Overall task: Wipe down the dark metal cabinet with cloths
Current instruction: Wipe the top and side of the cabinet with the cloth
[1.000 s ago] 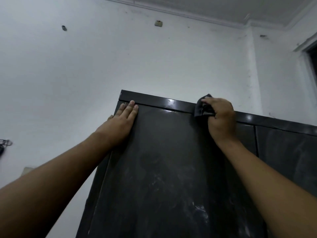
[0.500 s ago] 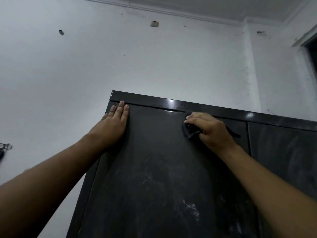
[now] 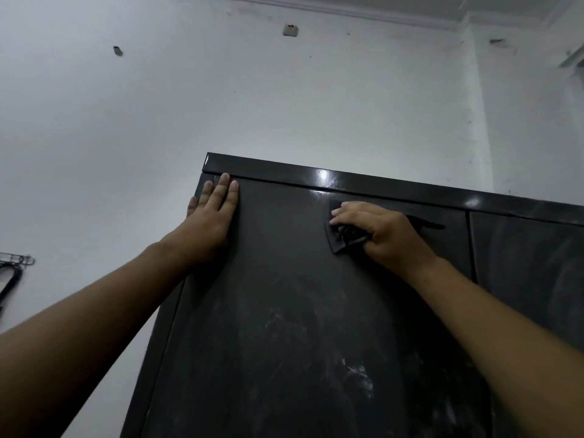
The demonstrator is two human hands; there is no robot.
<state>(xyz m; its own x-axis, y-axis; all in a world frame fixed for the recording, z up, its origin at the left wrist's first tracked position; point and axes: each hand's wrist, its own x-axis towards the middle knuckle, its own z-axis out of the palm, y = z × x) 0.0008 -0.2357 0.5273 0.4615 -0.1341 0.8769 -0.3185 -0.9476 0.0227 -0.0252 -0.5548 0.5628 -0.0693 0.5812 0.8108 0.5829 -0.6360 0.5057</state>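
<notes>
White wall behind dark metal cabinet. Right hand grips dark cloth below top edge; dusty panel lies beneath. Left hand rests flat, fingers straight, at the cabinet's upper-left corner.

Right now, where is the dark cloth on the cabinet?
In the head view, the dark cloth sits right of centre, gripped by the right hand against the cabinet door, just below the top rail.

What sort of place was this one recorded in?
Likely a plain indoor room, perhaps a home storage or utility space: scuffed white painted walls, a ceiling cornice, and a tall dark metal cabinet standing against the wall, its door smeared with dust.
</notes>
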